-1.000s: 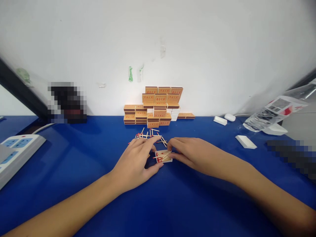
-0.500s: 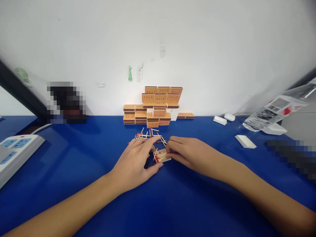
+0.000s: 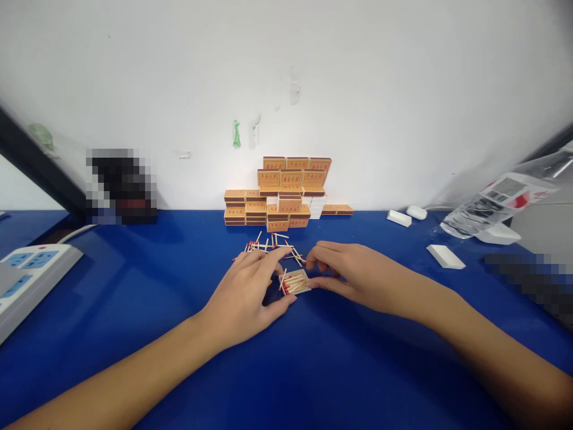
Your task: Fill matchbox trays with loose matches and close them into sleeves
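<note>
A small white matchbox tray (image 3: 301, 291) holds several red-tipped matches (image 3: 295, 283) on the blue tabletop. My left hand (image 3: 244, 286) steadies it from the left, the thumb at its front edge and fingers at the back. One match leans across the tray's left end. At the tray's right end is my right hand (image 3: 347, 269), thumb and fingers apart, the thumb tip at or just beside the rim. A bit of orange, partly hidden, shows under my left hand. Loose matches (image 3: 259, 245) lie scattered just behind both hands.
Orange matchboxes (image 3: 290, 179) stand stacked against the white wall. On the right are white blocks (image 3: 446, 257), a clear plastic bottle (image 3: 481, 203) and a blurred dark object (image 3: 528, 286). A power strip (image 3: 40, 280) sits at the left, near another blurred dark object (image 3: 120, 188).
My right hand's fingers have lifted off the matches and spread, moving slightly right. More of the tray's inside shows. My left hand has stayed in place.
</note>
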A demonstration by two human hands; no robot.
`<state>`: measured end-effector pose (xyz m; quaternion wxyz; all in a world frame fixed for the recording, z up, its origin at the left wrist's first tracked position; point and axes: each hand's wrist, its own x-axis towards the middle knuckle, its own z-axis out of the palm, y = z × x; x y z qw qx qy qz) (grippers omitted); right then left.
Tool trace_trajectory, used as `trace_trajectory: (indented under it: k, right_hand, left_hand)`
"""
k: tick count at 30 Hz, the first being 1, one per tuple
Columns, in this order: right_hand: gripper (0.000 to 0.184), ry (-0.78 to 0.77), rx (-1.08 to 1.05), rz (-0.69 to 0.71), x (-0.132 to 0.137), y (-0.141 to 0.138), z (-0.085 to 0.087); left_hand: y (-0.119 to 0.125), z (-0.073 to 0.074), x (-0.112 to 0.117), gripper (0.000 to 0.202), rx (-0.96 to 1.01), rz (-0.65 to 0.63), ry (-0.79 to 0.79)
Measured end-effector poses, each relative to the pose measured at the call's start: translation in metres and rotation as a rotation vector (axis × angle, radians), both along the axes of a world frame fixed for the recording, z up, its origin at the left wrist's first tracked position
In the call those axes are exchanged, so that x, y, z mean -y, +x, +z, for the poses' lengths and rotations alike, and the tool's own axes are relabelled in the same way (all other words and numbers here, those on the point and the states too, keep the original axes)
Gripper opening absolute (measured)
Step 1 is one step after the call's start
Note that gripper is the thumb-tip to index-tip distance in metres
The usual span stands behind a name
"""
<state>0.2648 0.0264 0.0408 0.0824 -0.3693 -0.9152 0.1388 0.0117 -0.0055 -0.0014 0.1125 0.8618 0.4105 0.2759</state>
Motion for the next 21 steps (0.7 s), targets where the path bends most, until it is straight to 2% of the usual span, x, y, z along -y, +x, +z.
trace_trajectory:
  k: [6,14,21]
  right_hand:
    - [0.015,-0.064,-0.014,0.023,0.000,0.001,0.002]
    - [0.019,0.079,-0.021,0.018,-0.002,0.005,0.002]
    - [0.011,0.105,-0.004,0.052,0.002,-0.006,-0.007]
  left_hand:
    - [0.000,0.000,0.000,0.070,-0.003,0.001,0.001]
    - [0.000,0.000,0.000,0.069,0.000,-0.003,0.004]
    - [0.000,0.000,0.001,0.070,-0.005,-0.003,0.002]
